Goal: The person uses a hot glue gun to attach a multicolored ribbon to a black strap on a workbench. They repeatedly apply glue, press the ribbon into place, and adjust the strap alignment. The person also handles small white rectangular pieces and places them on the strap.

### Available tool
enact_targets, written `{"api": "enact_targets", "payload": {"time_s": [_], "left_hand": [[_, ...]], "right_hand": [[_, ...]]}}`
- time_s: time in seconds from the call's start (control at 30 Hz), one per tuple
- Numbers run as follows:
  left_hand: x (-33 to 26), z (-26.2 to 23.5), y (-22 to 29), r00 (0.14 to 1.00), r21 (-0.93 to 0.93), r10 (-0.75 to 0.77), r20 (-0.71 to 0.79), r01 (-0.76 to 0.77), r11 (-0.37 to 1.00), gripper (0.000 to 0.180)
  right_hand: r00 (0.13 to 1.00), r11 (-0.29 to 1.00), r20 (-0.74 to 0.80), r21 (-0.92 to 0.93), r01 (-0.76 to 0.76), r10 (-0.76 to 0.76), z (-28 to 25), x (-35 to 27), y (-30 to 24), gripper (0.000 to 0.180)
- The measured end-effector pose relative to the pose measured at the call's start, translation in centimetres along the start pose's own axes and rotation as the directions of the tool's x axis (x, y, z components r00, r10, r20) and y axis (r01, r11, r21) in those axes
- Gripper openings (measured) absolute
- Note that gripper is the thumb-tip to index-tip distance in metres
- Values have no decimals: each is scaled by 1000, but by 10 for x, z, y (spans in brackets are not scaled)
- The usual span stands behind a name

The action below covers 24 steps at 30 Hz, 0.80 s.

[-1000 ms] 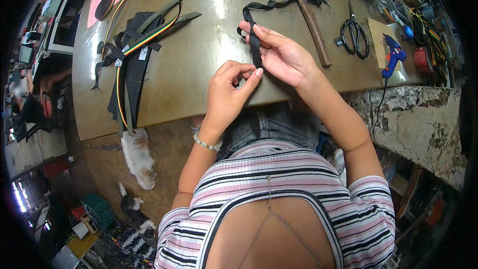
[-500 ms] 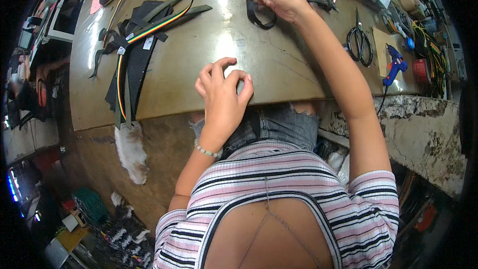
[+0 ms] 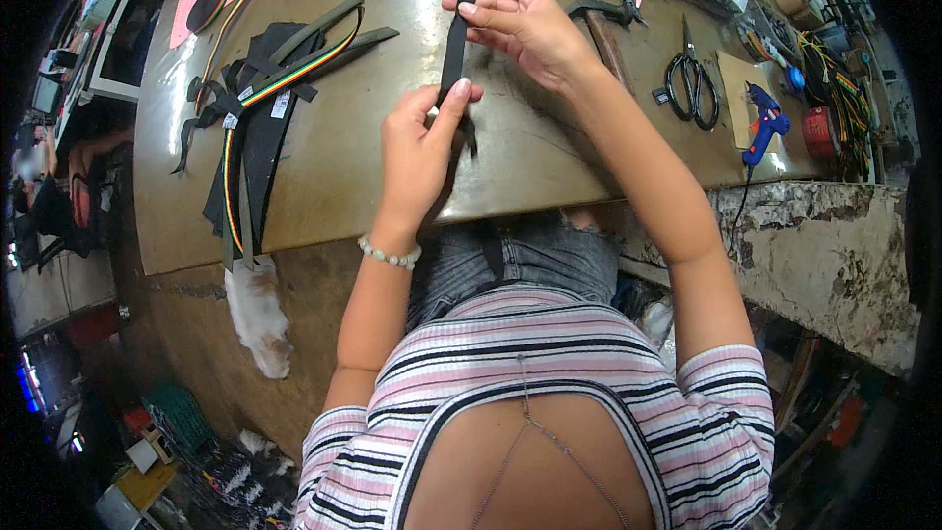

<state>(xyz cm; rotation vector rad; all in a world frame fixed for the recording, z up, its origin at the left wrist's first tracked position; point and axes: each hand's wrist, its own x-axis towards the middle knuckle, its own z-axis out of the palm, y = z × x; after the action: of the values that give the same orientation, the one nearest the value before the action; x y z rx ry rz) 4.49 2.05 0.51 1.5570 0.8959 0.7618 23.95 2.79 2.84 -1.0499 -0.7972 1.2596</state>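
Observation:
A black webbing strap (image 3: 453, 49) is stretched lengthwise over the worn metal-topped bench (image 3: 343, 186). My right hand (image 3: 525, 25) pinches its far end near the back of the bench. My left hand (image 3: 417, 152) pinches the strap lower down, thumb and forefinger closed on it, with the loose tail hanging toward my lap. A bead bracelet sits on my left wrist.
A pile of black straps with a striped coloured ribbon (image 3: 260, 108) lies at the left. A hammer (image 3: 608, 34), black scissors (image 3: 692, 83), a blue glue gun (image 3: 763, 126) and cable spools (image 3: 834, 69) lie at the right. A white-and-tan animal (image 3: 257, 314) lies on the floor below.
My right hand drew back from the far edge toward the middle, pulling the strap straight. My left hand, which rested flat on the bench, took hold of the strap's lower part.

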Motion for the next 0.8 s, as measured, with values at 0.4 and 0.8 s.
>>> {"api": "enact_targets", "payload": {"time_s": [0.4,0.8], "left_hand": [[-60,-22,5,969,-81,-115,217,135,987,33],[-75,6,7,987,89,-142,-79,149,985,18]], "right_hand": [[985,971,-29,-179,162,-169,-28,42,21,39],[854,450,84,-821,352,-514,-51,124,45,25]]}}
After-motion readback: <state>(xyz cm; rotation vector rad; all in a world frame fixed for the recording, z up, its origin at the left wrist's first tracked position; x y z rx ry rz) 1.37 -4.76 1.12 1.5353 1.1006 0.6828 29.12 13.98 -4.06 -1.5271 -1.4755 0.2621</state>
